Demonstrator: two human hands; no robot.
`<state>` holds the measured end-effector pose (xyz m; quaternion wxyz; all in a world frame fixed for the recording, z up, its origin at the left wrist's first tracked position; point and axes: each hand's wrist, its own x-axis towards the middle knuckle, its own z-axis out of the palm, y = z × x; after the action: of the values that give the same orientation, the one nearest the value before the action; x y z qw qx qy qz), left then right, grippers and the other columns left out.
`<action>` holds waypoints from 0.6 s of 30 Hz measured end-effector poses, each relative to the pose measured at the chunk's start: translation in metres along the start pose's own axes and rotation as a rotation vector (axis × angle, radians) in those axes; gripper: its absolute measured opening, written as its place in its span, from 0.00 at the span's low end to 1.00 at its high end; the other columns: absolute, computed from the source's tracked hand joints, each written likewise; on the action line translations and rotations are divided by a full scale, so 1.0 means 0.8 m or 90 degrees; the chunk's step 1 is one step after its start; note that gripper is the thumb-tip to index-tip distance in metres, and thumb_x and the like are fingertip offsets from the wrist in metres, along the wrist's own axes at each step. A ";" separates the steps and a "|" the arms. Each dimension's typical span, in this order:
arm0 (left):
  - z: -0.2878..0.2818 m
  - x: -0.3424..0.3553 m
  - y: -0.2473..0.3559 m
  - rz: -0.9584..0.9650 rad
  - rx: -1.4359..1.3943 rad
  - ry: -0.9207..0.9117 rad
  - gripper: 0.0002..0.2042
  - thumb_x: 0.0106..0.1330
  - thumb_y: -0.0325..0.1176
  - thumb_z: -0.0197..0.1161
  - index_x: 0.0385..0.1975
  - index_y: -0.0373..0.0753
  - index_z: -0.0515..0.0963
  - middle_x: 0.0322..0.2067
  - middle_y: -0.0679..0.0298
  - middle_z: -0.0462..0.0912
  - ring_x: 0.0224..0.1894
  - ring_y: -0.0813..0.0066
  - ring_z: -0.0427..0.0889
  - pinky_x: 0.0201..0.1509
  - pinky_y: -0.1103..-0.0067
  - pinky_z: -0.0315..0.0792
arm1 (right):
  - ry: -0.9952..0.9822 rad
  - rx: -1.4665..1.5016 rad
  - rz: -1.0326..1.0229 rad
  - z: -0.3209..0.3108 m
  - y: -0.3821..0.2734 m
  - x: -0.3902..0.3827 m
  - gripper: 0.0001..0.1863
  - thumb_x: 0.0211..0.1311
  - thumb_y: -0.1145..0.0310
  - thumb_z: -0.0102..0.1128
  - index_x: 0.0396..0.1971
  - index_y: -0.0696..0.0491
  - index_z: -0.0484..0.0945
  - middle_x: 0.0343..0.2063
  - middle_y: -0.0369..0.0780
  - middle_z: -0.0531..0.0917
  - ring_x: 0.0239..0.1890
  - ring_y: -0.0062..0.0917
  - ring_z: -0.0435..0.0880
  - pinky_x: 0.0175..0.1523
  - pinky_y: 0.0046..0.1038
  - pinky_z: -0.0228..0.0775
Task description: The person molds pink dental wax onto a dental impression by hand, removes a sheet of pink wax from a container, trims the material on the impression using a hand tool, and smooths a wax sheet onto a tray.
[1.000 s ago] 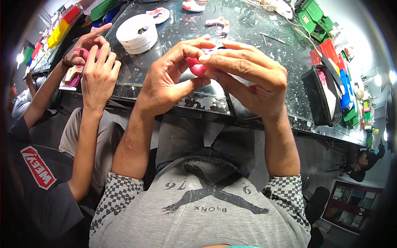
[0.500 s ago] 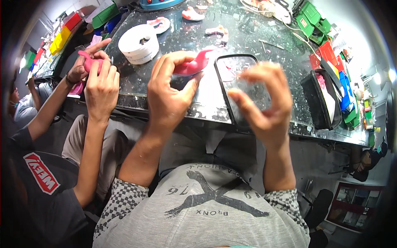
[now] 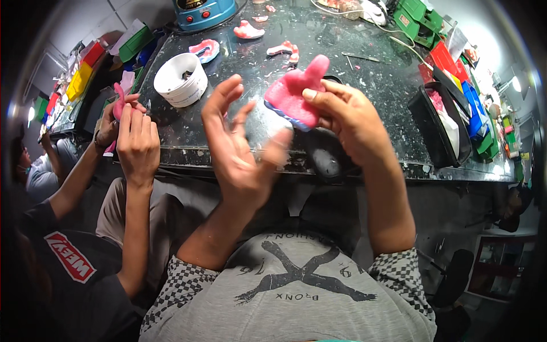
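My right hand (image 3: 356, 117) pinches a pink dental impression tray (image 3: 293, 94) between thumb and fingers, above the front part of the bench. The tray has a stubby handle pointing up and away, and a blue-and-white band along its lower edge. Beside it, my left hand (image 3: 236, 148) is open and holds nothing, its fingers apart and its thumb blurred. Below my right hand, a black flat glossy object (image 3: 326, 162), perhaps a phone, lies at the bench's front edge, partly hidden.
A white tub (image 3: 181, 85) stands left on the dark bench (image 3: 239, 62). Behind are pink-and-white dental models (image 3: 248, 30) and a blue device (image 3: 204, 16). A black bin (image 3: 439, 125) and a metal tool (image 3: 360, 57) lie right. At left, a co-worker's hands (image 3: 137, 137) hold a pink piece.
The pink tray has passed from my left hand to my right and now shows its broad face. My left hand has let go and spread its fingers. The view has shifted slightly.
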<state>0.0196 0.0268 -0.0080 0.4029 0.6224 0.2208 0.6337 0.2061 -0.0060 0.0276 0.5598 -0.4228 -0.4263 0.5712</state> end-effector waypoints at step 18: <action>0.026 0.011 -0.016 -0.368 -0.458 0.053 0.22 0.78 0.29 0.50 0.67 0.24 0.60 0.64 0.42 0.71 0.67 0.43 0.73 0.72 0.58 0.71 | 0.125 -0.709 -0.191 -0.022 0.018 -0.044 0.21 0.60 0.60 0.73 0.47 0.57 0.80 0.46 0.45 0.80 0.52 0.39 0.80 0.59 0.35 0.71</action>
<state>0.0433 0.0365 -0.0104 0.7443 0.3301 0.1676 0.5559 0.2194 -0.0415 0.0091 0.3652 -0.6391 -0.6635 0.1337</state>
